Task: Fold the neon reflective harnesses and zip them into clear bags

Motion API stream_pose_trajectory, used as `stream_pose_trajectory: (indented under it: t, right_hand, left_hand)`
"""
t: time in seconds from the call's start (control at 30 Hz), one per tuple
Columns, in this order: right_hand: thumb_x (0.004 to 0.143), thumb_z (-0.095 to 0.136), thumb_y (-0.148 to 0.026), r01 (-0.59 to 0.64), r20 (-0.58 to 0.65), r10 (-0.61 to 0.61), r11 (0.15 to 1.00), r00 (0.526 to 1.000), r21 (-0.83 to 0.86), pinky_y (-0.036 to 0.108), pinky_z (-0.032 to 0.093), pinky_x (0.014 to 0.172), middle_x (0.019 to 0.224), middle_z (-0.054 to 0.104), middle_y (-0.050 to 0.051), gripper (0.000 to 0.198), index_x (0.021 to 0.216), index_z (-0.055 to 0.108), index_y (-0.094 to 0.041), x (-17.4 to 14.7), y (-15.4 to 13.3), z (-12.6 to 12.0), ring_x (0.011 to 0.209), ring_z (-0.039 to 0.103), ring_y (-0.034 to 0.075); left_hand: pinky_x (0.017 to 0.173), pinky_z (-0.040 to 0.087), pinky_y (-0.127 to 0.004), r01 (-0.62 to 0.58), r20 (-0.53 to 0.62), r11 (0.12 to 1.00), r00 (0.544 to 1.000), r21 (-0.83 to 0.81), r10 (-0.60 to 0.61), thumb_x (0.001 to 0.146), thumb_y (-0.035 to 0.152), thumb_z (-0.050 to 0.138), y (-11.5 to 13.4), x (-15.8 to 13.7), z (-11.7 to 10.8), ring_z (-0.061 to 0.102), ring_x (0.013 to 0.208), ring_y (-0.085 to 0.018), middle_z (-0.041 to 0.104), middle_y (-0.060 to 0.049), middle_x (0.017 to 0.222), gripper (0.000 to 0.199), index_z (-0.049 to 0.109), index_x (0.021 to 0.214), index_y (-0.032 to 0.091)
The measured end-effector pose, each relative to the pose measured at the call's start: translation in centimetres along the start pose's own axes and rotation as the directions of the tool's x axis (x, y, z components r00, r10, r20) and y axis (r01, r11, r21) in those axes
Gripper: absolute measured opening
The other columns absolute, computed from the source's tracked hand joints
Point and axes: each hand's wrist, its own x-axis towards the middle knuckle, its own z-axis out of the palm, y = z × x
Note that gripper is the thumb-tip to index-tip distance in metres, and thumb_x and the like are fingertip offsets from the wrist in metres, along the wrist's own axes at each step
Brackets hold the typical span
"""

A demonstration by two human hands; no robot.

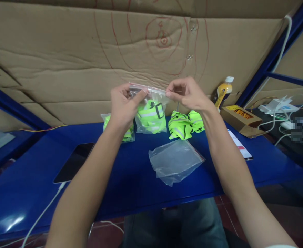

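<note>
Both my hands hold a clear zip bag [151,95] by its top edge, above the blue table. My left hand [125,105] pinches the left part of the zip strip between thumb and fingers. At the right end of the strip, my right hand [186,93] has its thumb and forefinger closed on the corner. Inside the bag sits a folded neon-green reflective strap [151,119] with a black buckle. Behind my left wrist stands another bagged green strap [128,135], partly hidden. Two loose green bundles [180,124] lie beneath my right hand, and flat clear bags [175,160] lie in front of them.
On the blue table [130,182], a dark phone [75,162] with a white cable lies left. A yellow bottle [223,91], a cardboard box [243,120] and a lit phone [240,144] are at the right. A cardboard wall [63,69] rises behind.
</note>
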Motion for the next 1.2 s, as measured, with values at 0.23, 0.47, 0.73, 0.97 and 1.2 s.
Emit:
stream_pose_trajectory:
  t: [0.23, 0.47, 0.73, 0.97, 1.2]
  right_hand:
    - [0.090, 0.086, -0.053, -0.018, 0.023, 0.018, 1.000, 1.000, 0.017, 0.027, 0.043, 0.061, 0.072, 0.059, -0.001, 0.041, 0.083, 0.066, -0.019, -0.1, 0.9, 0.0, 0.067, 0.050, 0.012]
    - [0.088, 0.081, -0.073, -0.020, -0.165, 0.042, 0.991, 0.985, 0.133, 0.034, 0.061, 0.071, 0.079, 0.064, 0.003, 0.053, 0.087, 0.064, -0.024, 0.6, 2.2, 0.7, 0.071, 0.061, 0.016]
    - [0.083, 0.080, -0.081, -0.035, -0.327, 0.105, 0.976, 0.939, 0.214, 0.046, 0.071, 0.080, 0.082, 0.071, 0.006, 0.058, 0.091, 0.067, -0.025, 1.3, 4.6, 1.2, 0.077, 0.072, 0.022]
    - [0.081, 0.092, -0.046, -0.380, -0.208, 0.324, 0.850, 0.923, -0.364, 0.039, 0.064, 0.083, 0.090, 0.078, 0.009, 0.035, 0.089, 0.074, -0.017, -0.1, 3.2, -1.5, 0.089, 0.076, 0.026]
    - [0.083, 0.089, -0.058, -0.303, 0.144, 0.744, 0.430, 0.652, -0.850, 0.033, 0.057, 0.077, 0.118, 0.083, 0.018, 0.056, 0.115, 0.082, -0.012, -0.6, 2.2, -0.3, 0.103, 0.080, 0.032]
  left_hand:
    - [0.059, 0.050, -0.025, 0.060, -0.044, 0.996, 0.997, -0.071, -0.063, 0.078, 0.030, 0.095, -0.6, 0.0, 0.3, 0.066, 0.064, -0.013, 0.077, -0.003, 0.075, 0.021, 0.079, 0.079, 0.016]
    - [0.076, 0.062, -0.032, 0.249, 0.109, 0.958, 0.966, -0.139, -0.236, 0.074, 0.048, 0.100, -2.0, -0.2, -0.4, 0.078, 0.094, -0.023, 0.081, -0.009, 0.108, 0.052, 0.077, 0.112, 0.022]
    - [0.099, 0.061, -0.036, 0.431, 0.314, 0.897, 0.869, -0.101, -0.382, 0.060, 0.047, 0.107, -4.0, -1.9, 0.7, 0.076, 0.113, -0.028, 0.080, -0.013, 0.123, 0.072, 0.074, 0.117, 0.016]
    - [0.108, 0.056, -0.058, 0.222, -0.027, 0.535, 0.937, 0.815, -0.348, 0.081, 0.057, 0.086, -3.6, -1.2, -0.5, 0.068, 0.130, -0.050, 0.073, -0.028, 0.133, 0.078, 0.065, 0.138, 0.008]
    - [0.117, 0.040, -0.071, -0.014, -0.006, -0.049, 0.922, 0.999, -0.387, 0.100, 0.043, 0.059, -5.5, -3.0, -0.8, 0.050, 0.147, -0.059, 0.058, -0.042, 0.150, 0.092, 0.027, 0.171, -0.006]
